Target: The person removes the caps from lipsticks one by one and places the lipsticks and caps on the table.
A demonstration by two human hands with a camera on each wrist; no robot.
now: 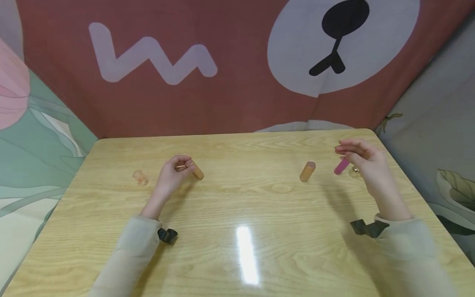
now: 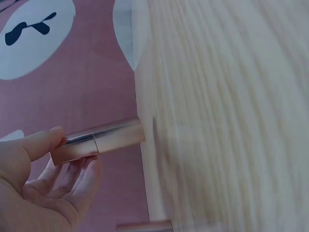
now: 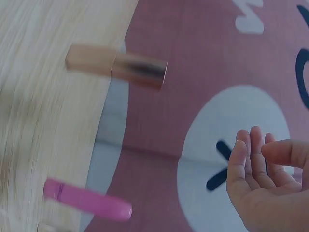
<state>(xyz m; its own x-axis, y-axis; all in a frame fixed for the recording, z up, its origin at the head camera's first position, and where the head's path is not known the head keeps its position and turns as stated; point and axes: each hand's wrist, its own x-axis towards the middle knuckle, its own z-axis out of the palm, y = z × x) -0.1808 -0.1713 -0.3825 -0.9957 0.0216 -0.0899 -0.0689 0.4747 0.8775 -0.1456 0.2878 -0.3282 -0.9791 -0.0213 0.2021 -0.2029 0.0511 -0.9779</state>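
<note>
My left hand pinches the upper end of a shiny rose-gold lipstick tube between thumb and fingers. The tube stands nearly upright, its lower end at or close to the table; I cannot tell if it touches. Over at the right, my right hand hovers with loosely bent fingers and nothing between them, as the right wrist view shows. Closest to it is a bright pink tube, standing on the table. A small clear and gold item beside that is partly hidden by the hand.
Another rose-gold tube stands on the wooden table, left of the pink one. Left of my left hand is a small clear, pinkish item. A red-brown cloth with a cartoon face hangs along the table's far edge.
</note>
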